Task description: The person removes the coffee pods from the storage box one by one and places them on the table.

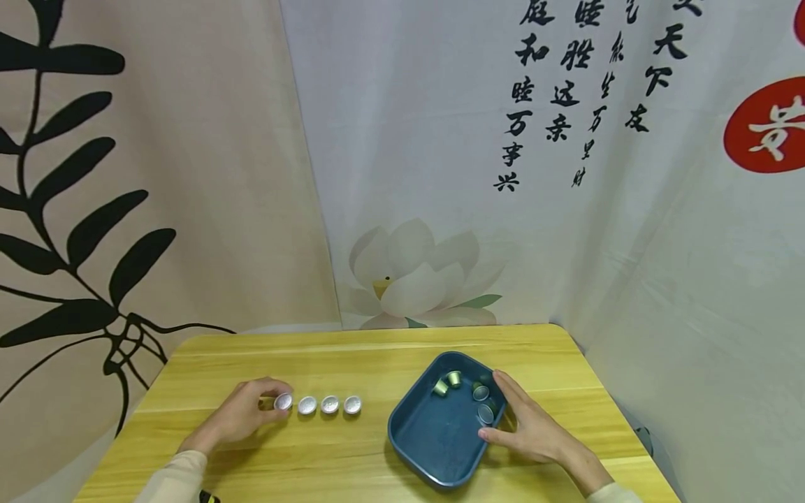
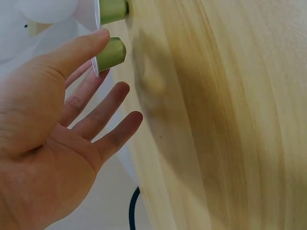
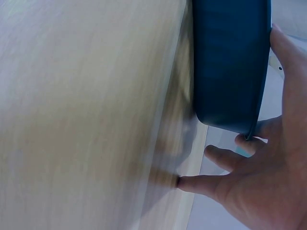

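Note:
At the left end of a row, my left hand [image 1: 245, 412] pinches a green coffee capsule [image 2: 110, 54] between thumb and forefinger, its silver lid facing up. Its other fingers stay spread in the left wrist view. Three more coffee capsules [image 1: 330, 404] continue the row to the right, lids up on the table. My right hand [image 1: 531, 426] grips the right side of a dark blue tray [image 1: 434, 447], thumb on the rim near the front and fingers farther back. Several green capsules [image 1: 454, 378] lie inside at the tray's back and right, some tipped over.
Everything stands on a yellow wood-grain table [image 1: 377, 349]. Behind it hangs a pale curtain [image 1: 409, 140] printed with leaves, a flower and dark characters. A small black and yellow object [image 1: 209, 497] shows at the bottom edge, near the left sleeve.

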### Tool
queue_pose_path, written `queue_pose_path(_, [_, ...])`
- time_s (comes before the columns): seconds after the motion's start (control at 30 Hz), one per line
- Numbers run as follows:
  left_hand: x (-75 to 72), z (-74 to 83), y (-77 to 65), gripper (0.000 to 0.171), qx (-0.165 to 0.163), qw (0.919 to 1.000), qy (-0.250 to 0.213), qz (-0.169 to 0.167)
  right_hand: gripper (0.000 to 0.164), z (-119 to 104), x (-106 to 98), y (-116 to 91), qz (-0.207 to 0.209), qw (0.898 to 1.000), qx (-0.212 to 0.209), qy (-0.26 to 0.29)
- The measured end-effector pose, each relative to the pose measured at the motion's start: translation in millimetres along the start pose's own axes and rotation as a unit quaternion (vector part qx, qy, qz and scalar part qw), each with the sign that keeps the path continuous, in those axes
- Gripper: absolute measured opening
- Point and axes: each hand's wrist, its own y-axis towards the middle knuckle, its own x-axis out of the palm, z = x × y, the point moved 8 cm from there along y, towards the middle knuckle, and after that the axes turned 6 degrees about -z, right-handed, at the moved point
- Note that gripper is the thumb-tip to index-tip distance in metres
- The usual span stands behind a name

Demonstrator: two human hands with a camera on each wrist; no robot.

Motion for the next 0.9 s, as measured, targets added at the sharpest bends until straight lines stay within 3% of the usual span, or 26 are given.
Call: queue_pose_path(0.9, [7.6,-6.3,-1.2,0.041,-0.012,0.9999,0.011,0.003,0.12,1.4,0.2,0.8,0.002,1.0,0.0,-0.005])
